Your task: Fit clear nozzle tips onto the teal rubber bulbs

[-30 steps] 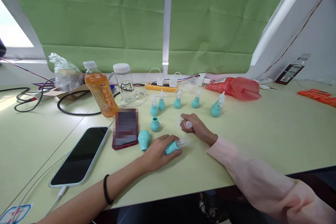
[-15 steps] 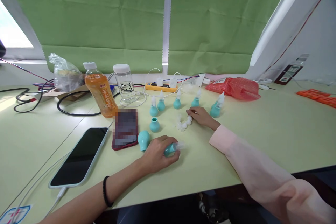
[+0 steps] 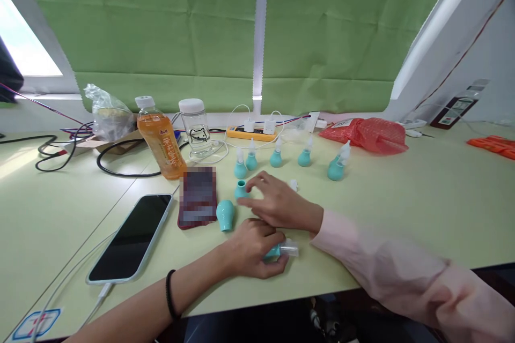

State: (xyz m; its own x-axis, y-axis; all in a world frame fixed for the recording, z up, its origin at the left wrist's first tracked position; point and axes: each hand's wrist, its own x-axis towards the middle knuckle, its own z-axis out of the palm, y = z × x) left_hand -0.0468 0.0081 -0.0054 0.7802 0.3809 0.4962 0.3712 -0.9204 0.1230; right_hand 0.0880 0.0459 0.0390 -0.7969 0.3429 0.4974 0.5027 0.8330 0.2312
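Note:
My left hand (image 3: 255, 249) is wrapped round a teal bulb nasal aspirator (image 3: 287, 248) lying on its side, its clear nozzle pointing right. My right hand (image 3: 279, 201) reaches across above the left, thumb and forefinger apart beside the neck of a teal bulb (image 3: 241, 189) that has no nozzle. Whether the fingers touch that bulb I cannot tell. Another teal bulb (image 3: 226, 215) stands neck down, left of my left hand. Behind my hands stand several nozzle-topped aspirators (image 3: 276, 157). A small white piece (image 3: 294, 186) peeks out past my right hand; others near it are hidden.
On the left lie a white-cased phone (image 3: 131, 238) on a cable and a red-edged phone (image 3: 197, 197). Behind them stand an orange drink bottle (image 3: 161, 142) and a clear jar (image 3: 197, 131). A power strip (image 3: 241, 134) and a red plastic bag (image 3: 368, 135) are at the back.
My right hand has left the white pieces and moved left to the open-necked bulb. My left hand has shifted slightly right and nearer to me with the aspirator.

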